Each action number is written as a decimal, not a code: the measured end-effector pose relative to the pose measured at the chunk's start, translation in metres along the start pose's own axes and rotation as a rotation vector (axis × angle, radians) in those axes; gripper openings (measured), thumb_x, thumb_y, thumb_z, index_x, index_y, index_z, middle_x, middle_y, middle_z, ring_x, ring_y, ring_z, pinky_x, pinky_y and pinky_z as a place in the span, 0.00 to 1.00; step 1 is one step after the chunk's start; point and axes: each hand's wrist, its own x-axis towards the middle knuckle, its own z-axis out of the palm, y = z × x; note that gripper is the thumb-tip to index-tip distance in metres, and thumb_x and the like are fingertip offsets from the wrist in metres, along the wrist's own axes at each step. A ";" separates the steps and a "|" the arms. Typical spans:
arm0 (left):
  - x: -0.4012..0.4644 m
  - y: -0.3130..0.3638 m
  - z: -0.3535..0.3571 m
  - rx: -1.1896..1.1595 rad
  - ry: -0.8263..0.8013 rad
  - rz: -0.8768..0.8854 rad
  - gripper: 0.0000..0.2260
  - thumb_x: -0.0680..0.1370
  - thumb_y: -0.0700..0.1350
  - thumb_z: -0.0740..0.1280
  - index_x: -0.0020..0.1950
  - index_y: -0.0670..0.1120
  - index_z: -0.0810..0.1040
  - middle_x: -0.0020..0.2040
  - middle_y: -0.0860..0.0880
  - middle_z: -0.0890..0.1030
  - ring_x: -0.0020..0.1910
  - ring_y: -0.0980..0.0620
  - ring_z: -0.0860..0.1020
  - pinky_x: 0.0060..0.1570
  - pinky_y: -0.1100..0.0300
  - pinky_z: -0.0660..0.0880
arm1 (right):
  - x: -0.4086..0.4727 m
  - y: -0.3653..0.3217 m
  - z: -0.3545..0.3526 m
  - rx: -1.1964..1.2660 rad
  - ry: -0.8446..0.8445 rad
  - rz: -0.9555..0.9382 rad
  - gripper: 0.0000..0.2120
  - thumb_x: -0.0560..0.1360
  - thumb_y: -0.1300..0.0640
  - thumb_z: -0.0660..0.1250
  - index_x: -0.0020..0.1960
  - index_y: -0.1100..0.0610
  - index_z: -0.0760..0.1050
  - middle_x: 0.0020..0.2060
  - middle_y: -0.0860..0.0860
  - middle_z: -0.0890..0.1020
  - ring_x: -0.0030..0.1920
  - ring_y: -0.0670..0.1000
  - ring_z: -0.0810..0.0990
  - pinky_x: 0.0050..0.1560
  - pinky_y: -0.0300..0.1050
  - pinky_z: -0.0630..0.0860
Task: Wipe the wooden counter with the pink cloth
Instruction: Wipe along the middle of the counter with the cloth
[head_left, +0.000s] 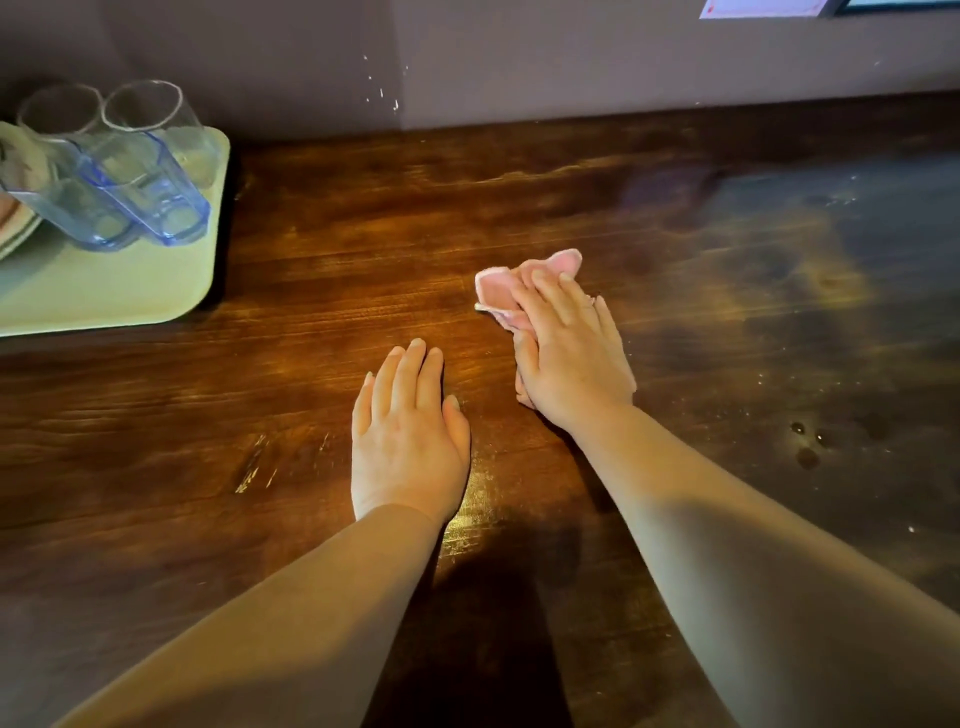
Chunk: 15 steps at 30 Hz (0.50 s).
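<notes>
A crumpled pink cloth (501, 291) lies on the dark wooden counter (322, 270), a little right of the middle. My right hand (569, 348) presses down flat on it with straight fingers, covering most of the cloth; only its far left part shows. My left hand (410, 431) rests palm down on the bare wood just left of and nearer than the cloth, fingers straight and together, holding nothing.
A pale green tray (104, 296) stands at the far left with two clear blue-tinted plastic cups (150, 171) lying tilted on it and plates at its left edge. A wall runs along the back. Water drops (805, 441) and crumbs speckle the counter's right side.
</notes>
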 end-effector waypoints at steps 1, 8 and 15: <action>0.000 0.000 0.000 -0.003 -0.003 0.002 0.23 0.82 0.49 0.55 0.77 0.46 0.66 0.77 0.48 0.64 0.78 0.49 0.59 0.77 0.48 0.54 | -0.002 -0.004 0.001 -0.017 -0.012 -0.012 0.25 0.86 0.50 0.49 0.82 0.44 0.51 0.82 0.46 0.51 0.82 0.50 0.47 0.81 0.55 0.47; 0.000 0.000 0.000 -0.007 -0.007 -0.004 0.23 0.82 0.49 0.56 0.76 0.45 0.66 0.77 0.48 0.64 0.78 0.48 0.59 0.77 0.48 0.54 | -0.006 0.018 -0.004 0.014 -0.105 -0.340 0.25 0.86 0.50 0.51 0.82 0.47 0.56 0.82 0.45 0.56 0.82 0.47 0.49 0.81 0.55 0.49; -0.002 0.002 -0.001 -0.009 -0.001 -0.002 0.23 0.82 0.48 0.57 0.76 0.45 0.66 0.77 0.48 0.64 0.77 0.48 0.59 0.77 0.49 0.53 | -0.002 -0.007 0.006 -0.018 -0.032 -0.221 0.25 0.85 0.52 0.52 0.82 0.46 0.55 0.82 0.49 0.55 0.82 0.52 0.50 0.80 0.56 0.51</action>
